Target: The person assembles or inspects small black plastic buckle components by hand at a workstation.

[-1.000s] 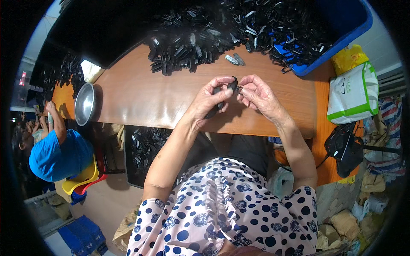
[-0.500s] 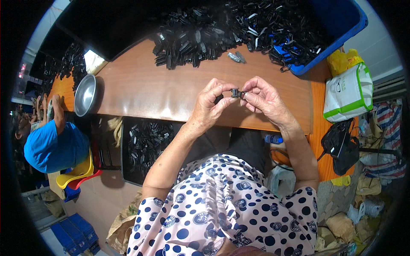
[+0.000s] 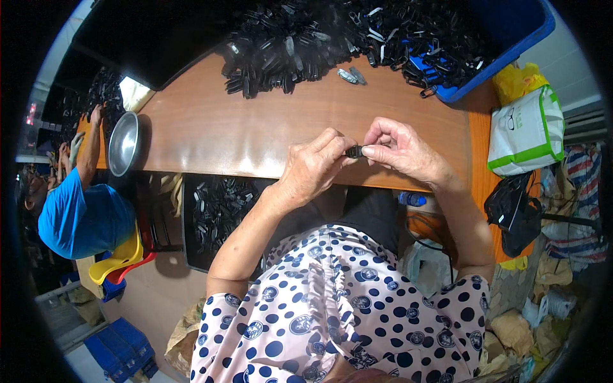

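Over the near part of the brown table (image 3: 211,121), both hands meet at one small black piece (image 3: 355,151); its exact kind is too small to make out. My left hand (image 3: 311,165) pinches its left end, with the fingers curled and partly hiding it. The thumb and forefinger of my right hand (image 3: 402,154) close on its right end. Beyond the hands lies a large heap of small black clip-like pieces (image 3: 274,60). Two grey pieces (image 3: 351,76) lie apart, just in front of that heap.
A blue crate (image 3: 543,30) tips toward the heap at far right. At left stand a metal bowl (image 3: 124,144) and a co-worker in blue (image 3: 86,220). A black tray (image 3: 186,223) of pieces sits below the table edge; a white-green bag (image 3: 525,137) is at right.
Both hands have come slightly nearer to me, and the left fingers have curled further over the black piece. The co-worker's arm has reached out toward the pieces at far left.
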The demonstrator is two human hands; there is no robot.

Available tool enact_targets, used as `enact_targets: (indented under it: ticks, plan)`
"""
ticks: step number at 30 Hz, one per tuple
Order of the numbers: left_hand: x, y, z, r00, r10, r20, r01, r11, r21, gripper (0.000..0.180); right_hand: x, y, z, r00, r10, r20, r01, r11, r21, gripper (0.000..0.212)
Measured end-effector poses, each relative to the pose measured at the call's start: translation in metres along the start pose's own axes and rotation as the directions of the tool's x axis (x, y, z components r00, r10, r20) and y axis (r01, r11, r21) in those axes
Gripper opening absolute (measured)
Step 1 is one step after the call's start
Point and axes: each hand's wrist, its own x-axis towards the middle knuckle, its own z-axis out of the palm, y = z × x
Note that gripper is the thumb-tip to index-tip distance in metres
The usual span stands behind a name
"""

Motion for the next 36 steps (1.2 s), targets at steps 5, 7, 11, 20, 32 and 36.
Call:
enact_targets:
  ticks: [5, 7, 11, 20, 32, 36]
  plan:
    - [-0.01, 0.004, -0.004, 0.997, -0.012, 0.08, 0.0, 0.989, 0.149, 0.016, 0.008, 0.004, 0.002, 0.968, 0.228, 0.103, -0.231, 0.973, 0.016, 0.015]
    - [-0.021, 0.0, -0.005, 0.994, -0.058, 0.097, 0.052, 0.997, 0.062, 0.015, 0.014, 0.017, 0.008, 0.934, 0.307, 0.185, -0.333, 0.933, 0.135, 0.018]
    - [-0.04, -0.003, -0.01, 0.973, -0.177, 0.151, 0.192, 0.976, -0.098, 0.015, 0.015, 0.042, 0.032, 0.877, 0.275, 0.393, -0.451, 0.753, 0.48, 0.021]
    - [-0.087, -0.008, -0.025, 0.763, -0.644, 0.058, 0.39, 0.386, -0.836, 0.021, 0.054, 0.043, 0.094, 0.792, -0.016, 0.61, -0.422, 0.709, 0.565, 0.052]
    - [-0.18, -0.026, -0.056, 0.614, -0.777, -0.138, 0.594, 0.57, -0.567, 0.02, 0.085, 0.051, 0.193, 0.868, 0.032, 0.495, -0.214, 0.924, 0.316, 0.038]
    - [-0.19, -0.035, -0.099, 0.749, -0.64, -0.171, 0.662, 0.725, 0.188, 0.024, 0.063, 0.041, 0.103, 0.977, -0.029, 0.211, 0.051, 0.994, -0.097, 0.054]
